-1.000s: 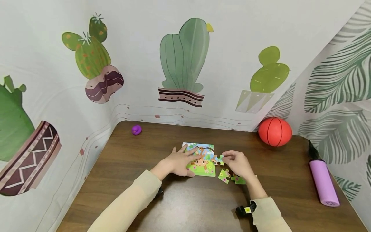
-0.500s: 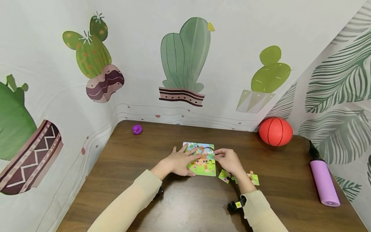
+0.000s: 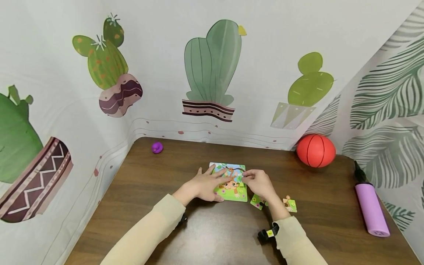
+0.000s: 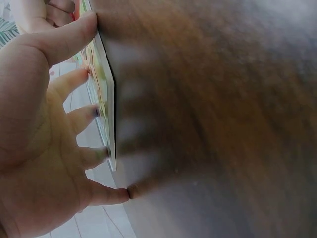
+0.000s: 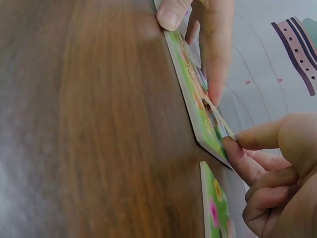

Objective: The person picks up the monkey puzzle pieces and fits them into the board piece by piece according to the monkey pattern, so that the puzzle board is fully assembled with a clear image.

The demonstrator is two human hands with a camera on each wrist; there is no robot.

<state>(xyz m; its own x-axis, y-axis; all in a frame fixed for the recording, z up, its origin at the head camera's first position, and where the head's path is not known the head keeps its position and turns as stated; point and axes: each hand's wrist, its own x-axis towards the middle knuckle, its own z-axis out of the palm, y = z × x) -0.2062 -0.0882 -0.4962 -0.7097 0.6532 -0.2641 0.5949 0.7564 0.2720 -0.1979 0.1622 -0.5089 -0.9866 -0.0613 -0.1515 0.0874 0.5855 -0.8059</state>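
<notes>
A square jigsaw puzzle (image 3: 232,197) with a monkey picture lies on the wooden table. My left hand (image 3: 207,186) rests over its left part with spread fingers; in the left wrist view the thumb and several fingertips touch the board, while the little finger reaches past its edge to the table. At the puzzle's right edge, my right hand (image 3: 261,184) pinches a puzzle piece (image 5: 223,124) between thumb and index finger. That piece is tilted over the board in the right wrist view. Below the right hand lies a loose green puzzle piece (image 3: 257,201), partly covered by the wrist.
Another loose puzzle piece (image 3: 290,205) lies right of the right forearm. A purple toy duck (image 3: 157,147) sits at the back left, a red ball (image 3: 316,150) at the back right. A pink hand pump (image 3: 371,209) lies along the right edge. A cactus-print cloth hangs behind.
My right hand has moved left with the pinched piece, from beside the puzzle onto its right edge, and has stayed almost still since half a second ago. The left hand keeps its place.
</notes>
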